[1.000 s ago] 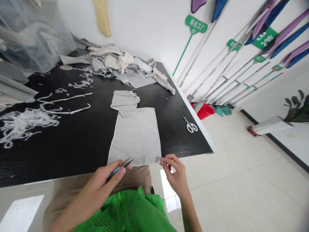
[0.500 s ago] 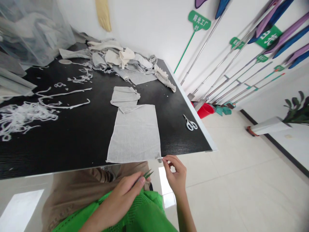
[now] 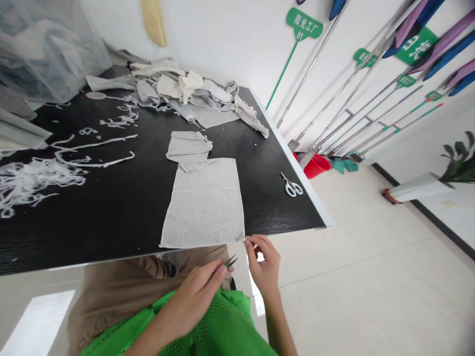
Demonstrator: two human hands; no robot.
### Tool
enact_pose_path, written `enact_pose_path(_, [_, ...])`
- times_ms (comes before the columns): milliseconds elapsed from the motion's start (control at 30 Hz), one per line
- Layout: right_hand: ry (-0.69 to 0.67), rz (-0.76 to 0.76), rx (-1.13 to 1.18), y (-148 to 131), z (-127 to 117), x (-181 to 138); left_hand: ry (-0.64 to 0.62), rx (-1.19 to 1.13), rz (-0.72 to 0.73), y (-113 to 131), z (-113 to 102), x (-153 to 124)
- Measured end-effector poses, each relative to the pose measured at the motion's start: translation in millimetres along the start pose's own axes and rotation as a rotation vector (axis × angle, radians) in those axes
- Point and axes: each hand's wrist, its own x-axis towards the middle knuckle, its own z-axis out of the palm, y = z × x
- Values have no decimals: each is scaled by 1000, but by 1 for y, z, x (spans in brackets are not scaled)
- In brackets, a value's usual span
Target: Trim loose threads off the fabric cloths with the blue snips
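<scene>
A flat rectangle of pale grey cloth (image 3: 204,202) lies on the black table (image 3: 111,207), its near edge at the table's front edge. My right hand (image 3: 264,266) is pinched closed on the cloth's near right corner, perhaps on a thread there. My left hand (image 3: 193,299) is below the table edge, over my lap, closed on small green thread snips (image 3: 229,261) whose tips point toward the right hand. A green mesh bag (image 3: 208,329) lies on my lap.
A folded grey cloth (image 3: 187,146) lies behind the flat one. White-handled scissors (image 3: 292,186) rest near the table's right edge. Cut white strips (image 3: 33,180) litter the left side; a cloth pile (image 3: 185,94) sits at the back. A red bucket (image 3: 315,165) stands on the floor.
My left hand with the snips dropped from the cloth's near edge down below the table edge and shifted right toward my right hand. The right hand stayed at the corner.
</scene>
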Motion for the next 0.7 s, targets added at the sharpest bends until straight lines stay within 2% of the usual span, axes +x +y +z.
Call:
enact_pose_path(200, [24,23,34,2,1,-2,-1,30,6,0,3,3])
enact_pose_path(500, [31,-37,26,5,3,-1,3,44,-11,-5,4,5])
enact_pose_path(700, [40,-30,38,5,4,-2,13,28,42,-6,3,7])
